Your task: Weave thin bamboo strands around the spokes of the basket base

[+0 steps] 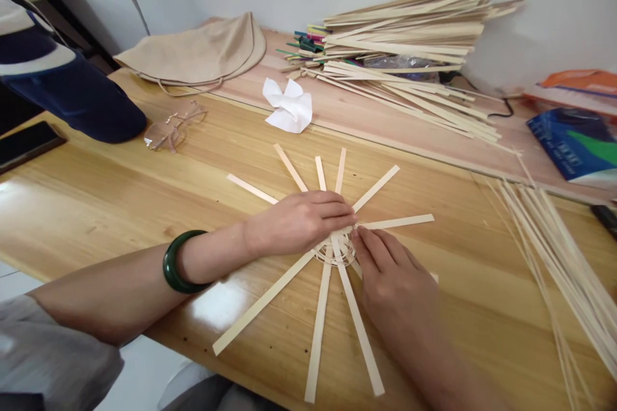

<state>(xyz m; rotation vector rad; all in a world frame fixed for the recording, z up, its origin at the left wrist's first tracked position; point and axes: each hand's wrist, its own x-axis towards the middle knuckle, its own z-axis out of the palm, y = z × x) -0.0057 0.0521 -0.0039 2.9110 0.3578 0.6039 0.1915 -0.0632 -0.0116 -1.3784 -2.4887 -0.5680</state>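
Observation:
A star of flat bamboo strips [337,257] lies on the wooden table [120,205], its spokes fanning out from a small woven hub. My left hand [299,221] rests palm down over the hub, fingers pressed together on the strips. A dark green bangle [176,262] sits on that wrist. My right hand [390,276] comes in from the lower right, its fingertips pinching at the hub's right edge, on a thin weaving strand too fine to make out clearly.
A bundle of thin bamboo splints [563,257] lies at the right. A big pile of flat strips [409,45] sits at the back, beside a crumpled tissue [288,106], glasses [173,128], a beige hat [202,54], a dark cap [67,90] and a phone [24,144].

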